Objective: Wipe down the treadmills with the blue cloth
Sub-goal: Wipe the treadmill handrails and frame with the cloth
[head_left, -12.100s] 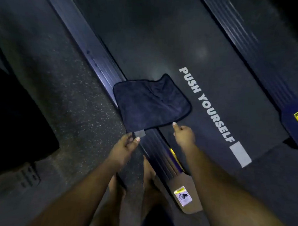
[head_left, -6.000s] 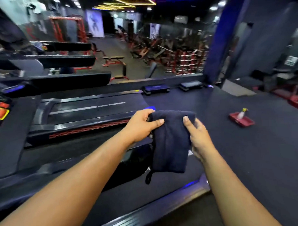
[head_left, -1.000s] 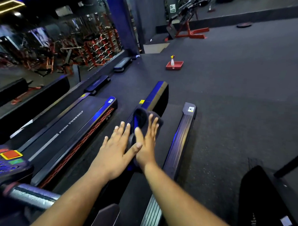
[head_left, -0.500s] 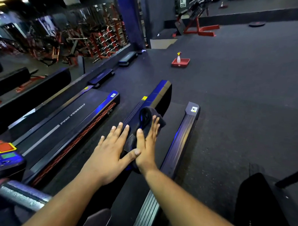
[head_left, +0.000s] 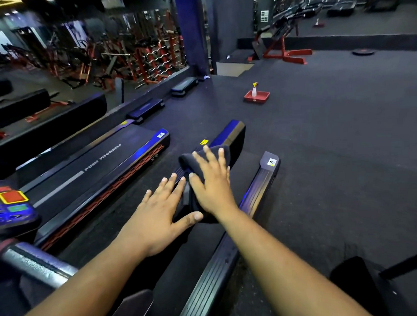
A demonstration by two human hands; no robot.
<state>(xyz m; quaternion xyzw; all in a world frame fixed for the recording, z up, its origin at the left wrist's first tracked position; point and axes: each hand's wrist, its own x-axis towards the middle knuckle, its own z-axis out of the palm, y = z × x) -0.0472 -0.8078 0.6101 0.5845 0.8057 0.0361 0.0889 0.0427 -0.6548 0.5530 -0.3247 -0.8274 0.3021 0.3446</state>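
The dark blue cloth point(head_left: 190, 161) lies bunched on the left side rail point(head_left: 227, 133) of the near treadmill point(head_left: 194, 252), close to its far end. My right hand point(head_left: 211, 181) presses flat on top of the cloth with fingers spread. Just behind it lies my left hand point(head_left: 158, 215), flat and open, its fingers at the cloth's near left edge and its thumb over the cloth's near end. Most of the cloth is hidden under my hands. A second treadmill point(head_left: 103, 159) marked PUSH YOURSELF stands to the left.
A lit console point(head_left: 9, 205) and a metal handlebar point(head_left: 33, 263) are at the lower left. On the floor beyond stands a red tray point(head_left: 264, 98) holding a spray bottle point(head_left: 254, 91). Step platforms point(head_left: 145, 108) line the mirror wall. A black object point(head_left: 363, 293) sits lower right.
Both hands have pushed the cloth farther along the left rail toward the treadmill's far end. My right hand now leads, ahead of the left.
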